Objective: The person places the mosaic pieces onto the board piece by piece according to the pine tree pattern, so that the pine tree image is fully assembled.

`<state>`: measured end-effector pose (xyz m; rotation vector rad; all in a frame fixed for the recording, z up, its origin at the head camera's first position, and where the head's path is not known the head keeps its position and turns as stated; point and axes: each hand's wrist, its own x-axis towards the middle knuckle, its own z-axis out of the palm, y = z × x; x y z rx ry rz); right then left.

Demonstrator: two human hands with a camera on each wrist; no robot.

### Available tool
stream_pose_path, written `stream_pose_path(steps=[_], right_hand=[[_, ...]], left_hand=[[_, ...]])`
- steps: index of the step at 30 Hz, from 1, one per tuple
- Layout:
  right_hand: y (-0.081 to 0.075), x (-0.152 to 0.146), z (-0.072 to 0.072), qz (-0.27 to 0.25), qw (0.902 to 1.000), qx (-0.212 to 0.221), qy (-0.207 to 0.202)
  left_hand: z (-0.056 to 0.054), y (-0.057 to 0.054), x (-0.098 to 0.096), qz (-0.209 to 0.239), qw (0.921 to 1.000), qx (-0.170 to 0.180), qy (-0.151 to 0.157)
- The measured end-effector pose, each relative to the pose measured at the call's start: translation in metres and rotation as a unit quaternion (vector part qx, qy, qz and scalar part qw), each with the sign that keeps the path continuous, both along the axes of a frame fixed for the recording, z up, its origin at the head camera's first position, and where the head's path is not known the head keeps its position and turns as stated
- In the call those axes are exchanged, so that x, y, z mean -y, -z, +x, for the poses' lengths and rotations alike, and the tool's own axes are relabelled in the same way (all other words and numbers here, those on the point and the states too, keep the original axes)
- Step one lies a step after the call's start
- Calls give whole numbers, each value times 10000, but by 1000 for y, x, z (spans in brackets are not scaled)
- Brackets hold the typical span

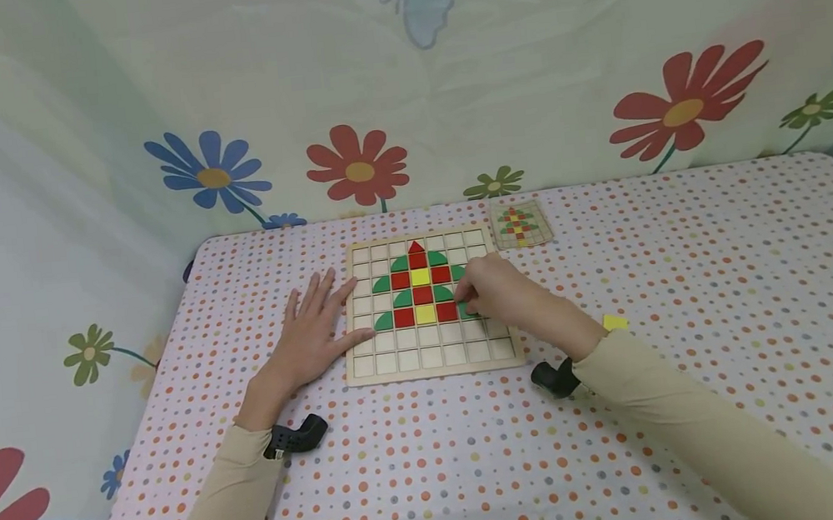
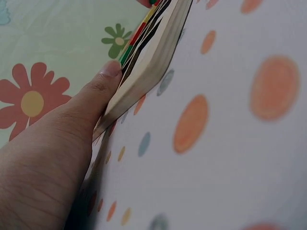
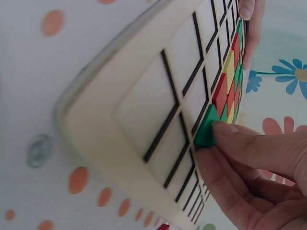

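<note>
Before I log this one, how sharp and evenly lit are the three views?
Head view: evenly lit, sharp, edges bowed by the wide lens. Left wrist view: dim, the dotted tablecloth is blurred, the left hand in shade. Right wrist view: the green wooden tile is crisp, the wooden grid board has a soft near rim.

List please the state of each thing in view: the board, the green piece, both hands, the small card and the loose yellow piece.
Wooden grid board: flat on the table, partly filled.
Green piece: pinched by the fingers, at a cell of the board.
Right hand: pinches the green piece.
Left hand: flat, fingers straight, touching the board's left edge.
Pattern card: lying beyond the board.
Yellow piece: loose on the tablecloth.
</note>
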<state>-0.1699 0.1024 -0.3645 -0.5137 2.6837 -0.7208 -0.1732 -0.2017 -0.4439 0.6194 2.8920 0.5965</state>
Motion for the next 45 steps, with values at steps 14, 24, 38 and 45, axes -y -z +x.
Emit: stream_pose_path(steps=[14, 24, 38, 45], right_hand=[[-1, -7, 8, -206, 9997, 48, 78], [-9, -71, 15, -1029, 9918, -314, 691], [7, -74, 3, -341, 9957, -178, 842], [6, -68, -7, -95, 9947, 11, 1022]], left_hand=[[1, 0, 0, 114, 9999, -40, 3], [0, -1, -1, 21, 10000, -30, -24], [0, 2, 2, -2, 10000, -32, -35], [1, -1, 2, 130, 9999, -18, 18]])
